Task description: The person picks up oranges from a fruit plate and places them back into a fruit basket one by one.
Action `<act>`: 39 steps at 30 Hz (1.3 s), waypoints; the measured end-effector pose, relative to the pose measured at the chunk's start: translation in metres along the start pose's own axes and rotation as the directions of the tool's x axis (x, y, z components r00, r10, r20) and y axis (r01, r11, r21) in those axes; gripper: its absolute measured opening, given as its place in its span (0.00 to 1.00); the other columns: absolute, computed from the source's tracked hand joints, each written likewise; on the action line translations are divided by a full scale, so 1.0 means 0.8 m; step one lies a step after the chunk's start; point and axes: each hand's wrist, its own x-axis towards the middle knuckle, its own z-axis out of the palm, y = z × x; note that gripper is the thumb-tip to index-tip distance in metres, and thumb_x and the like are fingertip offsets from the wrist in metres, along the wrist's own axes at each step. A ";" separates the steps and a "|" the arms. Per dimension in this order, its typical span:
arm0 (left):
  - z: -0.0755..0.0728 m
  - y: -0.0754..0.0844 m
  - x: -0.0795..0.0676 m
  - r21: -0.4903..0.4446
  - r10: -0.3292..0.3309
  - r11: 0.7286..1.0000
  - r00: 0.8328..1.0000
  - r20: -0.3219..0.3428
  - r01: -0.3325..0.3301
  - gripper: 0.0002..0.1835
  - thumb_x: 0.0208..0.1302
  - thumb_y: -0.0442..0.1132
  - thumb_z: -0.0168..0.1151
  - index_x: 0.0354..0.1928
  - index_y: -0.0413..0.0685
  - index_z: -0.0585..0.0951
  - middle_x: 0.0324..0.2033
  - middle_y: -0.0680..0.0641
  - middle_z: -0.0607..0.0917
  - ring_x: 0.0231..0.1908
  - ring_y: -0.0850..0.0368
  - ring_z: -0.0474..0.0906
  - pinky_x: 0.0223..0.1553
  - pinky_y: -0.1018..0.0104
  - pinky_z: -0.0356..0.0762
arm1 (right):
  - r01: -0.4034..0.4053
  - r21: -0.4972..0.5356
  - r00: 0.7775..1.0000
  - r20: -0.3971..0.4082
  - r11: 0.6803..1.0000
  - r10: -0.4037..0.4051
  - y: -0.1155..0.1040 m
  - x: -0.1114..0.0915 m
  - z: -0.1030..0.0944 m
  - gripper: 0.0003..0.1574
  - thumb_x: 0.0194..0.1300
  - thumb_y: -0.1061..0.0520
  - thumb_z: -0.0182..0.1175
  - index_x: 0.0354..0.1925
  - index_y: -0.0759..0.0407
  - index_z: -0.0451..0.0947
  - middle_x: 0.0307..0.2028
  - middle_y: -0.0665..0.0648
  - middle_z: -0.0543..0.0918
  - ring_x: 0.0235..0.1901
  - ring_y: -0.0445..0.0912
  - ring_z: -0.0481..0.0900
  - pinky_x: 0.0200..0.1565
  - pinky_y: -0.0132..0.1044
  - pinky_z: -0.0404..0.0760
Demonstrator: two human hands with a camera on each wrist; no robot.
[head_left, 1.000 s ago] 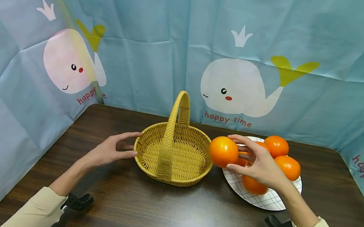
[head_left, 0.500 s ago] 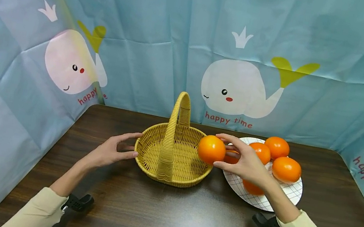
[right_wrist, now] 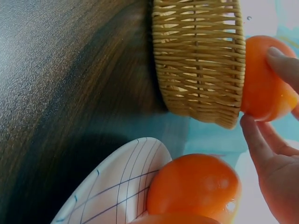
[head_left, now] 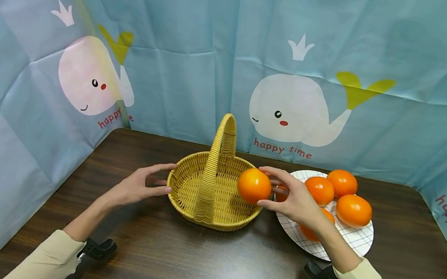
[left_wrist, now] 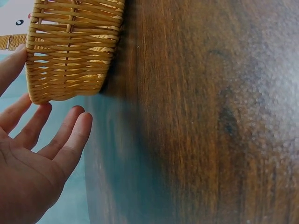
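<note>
An orange [head_left: 253,186] is held between the thumb and fingertips of my right hand [head_left: 291,199], over the right rim of a yellow wicker basket [head_left: 226,224]. In the right wrist view, the held orange [right_wrist: 264,88] is level with the basket's top edge, its far side partly hidden. My left hand [head_left: 139,187] is at the basket's left side, thumb and fingertips touching the rim with the fingers loosely spread. The left wrist view has those fingertips against the woven wall [left_wrist: 72,51]. No fruit shows inside the basket beneath the held one.
Several more oranges [head_left: 353,211] lie on a white plate [head_left: 360,241] with a line grid, right of the basket. The basket's tall arched handle [head_left: 210,172] crosses its middle. A blue whale-print curtain [head_left: 178,91] stands behind the dark wooden table [head_left: 183,267].
My right hand has carried the orange leftward from above the plate's left edge to over the basket's right rim, slightly lower. My left hand has stayed at the basket.
</note>
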 end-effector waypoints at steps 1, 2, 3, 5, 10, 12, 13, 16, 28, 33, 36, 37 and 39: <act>0.000 0.000 0.000 0.000 -0.001 1.000 1.000 0.000 0.001 0.35 0.71 0.36 0.66 0.75 0.39 0.65 0.73 0.36 0.65 0.61 0.33 0.74 0.54 0.57 0.80 | -0.001 0.007 1.000 0.003 1.000 0.001 0.000 0.000 0.001 0.46 0.55 0.57 0.79 0.70 0.49 0.72 0.65 0.49 0.75 0.57 0.52 0.79 0.57 0.43 0.79; 0.001 0.000 0.000 0.000 -0.002 1.000 1.000 0.002 0.002 0.35 0.71 0.36 0.66 0.75 0.39 0.65 0.73 0.36 0.65 0.61 0.33 0.74 0.54 0.57 0.80 | -0.002 0.016 1.000 0.007 1.000 0.002 0.001 0.000 0.001 0.47 0.55 0.58 0.79 0.70 0.50 0.72 0.65 0.49 0.74 0.57 0.53 0.79 0.56 0.43 0.79; 0.001 0.000 0.000 0.000 -0.002 1.000 1.000 0.002 0.002 0.35 0.71 0.36 0.66 0.75 0.39 0.65 0.73 0.36 0.65 0.61 0.33 0.74 0.54 0.57 0.80 | -0.002 0.022 1.000 0.011 1.000 0.002 0.001 0.000 0.002 0.47 0.55 0.58 0.79 0.70 0.50 0.72 0.65 0.50 0.74 0.58 0.53 0.78 0.56 0.43 0.80; 0.001 0.001 0.000 0.002 -0.001 1.000 1.000 0.004 0.001 0.35 0.71 0.36 0.66 0.75 0.39 0.65 0.73 0.36 0.65 0.61 0.33 0.74 0.54 0.58 0.80 | 0.000 0.033 1.000 0.015 0.999 0.000 0.001 0.000 0.002 0.47 0.55 0.59 0.79 0.70 0.52 0.71 0.65 0.51 0.74 0.58 0.53 0.78 0.55 0.44 0.80; 0.002 0.001 0.000 0.000 0.008 1.000 1.000 0.010 -0.008 0.35 0.71 0.36 0.66 0.75 0.39 0.65 0.73 0.36 0.64 0.60 0.32 0.74 0.54 0.57 0.79 | 0.015 0.082 1.000 0.008 0.997 -0.015 0.002 -0.004 -0.003 0.43 0.56 0.63 0.77 0.67 0.62 0.72 0.62 0.63 0.76 0.56 0.57 0.79 0.55 0.50 0.80; 0.002 0.001 0.001 0.000 0.009 1.000 1.000 0.009 -0.009 0.35 0.71 0.36 0.66 0.75 0.39 0.65 0.73 0.36 0.64 0.60 0.32 0.75 0.54 0.56 0.79 | 0.017 0.107 1.000 -0.001 0.994 -0.017 0.001 -0.008 -0.007 0.38 0.57 0.66 0.76 0.64 0.65 0.74 0.59 0.66 0.78 0.54 0.60 0.80 0.55 0.51 0.80; 0.003 0.002 0.001 0.001 0.008 1.000 1.000 0.009 -0.008 0.35 0.71 0.36 0.66 0.75 0.39 0.65 0.73 0.36 0.64 0.60 0.32 0.75 0.54 0.56 0.79 | 0.013 0.111 1.000 -0.007 0.994 -0.012 0.000 -0.011 -0.010 0.35 0.58 0.67 0.75 0.63 0.65 0.75 0.57 0.66 0.79 0.53 0.61 0.80 0.54 0.50 0.81; 0.003 0.002 0.001 0.005 0.002 1.000 1.000 0.005 -0.002 0.35 0.71 0.36 0.66 0.75 0.40 0.65 0.73 0.36 0.65 0.60 0.32 0.75 0.54 0.56 0.79 | -0.012 0.116 1.000 -0.025 0.993 0.015 -0.004 -0.019 -0.020 0.26 0.60 0.68 0.73 0.57 0.63 0.79 0.52 0.64 0.82 0.49 0.60 0.82 0.49 0.45 0.84; 0.001 0.000 -0.001 0.013 -0.006 1.000 1.000 0.000 0.006 0.34 0.71 0.37 0.66 0.75 0.40 0.66 0.72 0.36 0.65 0.60 0.34 0.75 0.54 0.53 0.79 | -0.027 0.007 0.993 -0.119 1.000 0.027 -0.009 -0.055 -0.069 0.18 0.64 0.69 0.69 0.52 0.72 0.80 0.47 0.69 0.83 0.43 0.49 0.86 0.45 0.36 0.84; 0.000 -0.002 0.001 -0.028 -0.011 1.000 1.000 0.017 0.012 0.34 0.71 0.36 0.66 0.76 0.40 0.65 0.73 0.35 0.64 0.61 0.32 0.74 0.53 0.57 0.80 | -0.023 -0.009 0.986 -0.166 1.000 0.021 -0.008 -0.072 -0.091 0.17 0.63 0.71 0.68 0.52 0.69 0.82 0.48 0.69 0.82 0.43 0.49 0.86 0.45 0.36 0.84; -0.001 -0.003 0.001 -0.021 -0.009 1.000 1.000 0.016 0.009 0.34 0.71 0.36 0.66 0.76 0.39 0.65 0.72 0.35 0.64 0.60 0.33 0.75 0.53 0.58 0.80 | -0.028 -0.055 0.982 -0.189 0.998 0.017 -0.009 -0.081 -0.103 0.18 0.63 0.71 0.68 0.52 0.67 0.82 0.48 0.66 0.82 0.43 0.47 0.86 0.45 0.34 0.83; -0.002 -0.003 0.002 -0.020 -0.009 1.000 1.000 0.016 0.009 0.34 0.71 0.36 0.66 0.75 0.39 0.65 0.72 0.35 0.64 0.60 0.33 0.75 0.53 0.57 0.80 | -0.032 -0.070 0.981 -0.194 0.997 0.018 -0.010 -0.084 -0.107 0.18 0.64 0.71 0.68 0.52 0.67 0.82 0.48 0.66 0.82 0.42 0.46 0.86 0.45 0.33 0.83; -0.002 -0.002 0.002 -0.018 -0.010 1.000 1.000 0.016 0.010 0.34 0.71 0.36 0.66 0.75 0.39 0.65 0.72 0.35 0.64 0.60 0.33 0.75 0.53 0.57 0.80 | -0.052 -0.100 0.978 -0.207 0.994 0.031 -0.010 -0.090 -0.113 0.18 0.64 0.70 0.68 0.52 0.67 0.82 0.48 0.65 0.82 0.42 0.45 0.86 0.45 0.31 0.83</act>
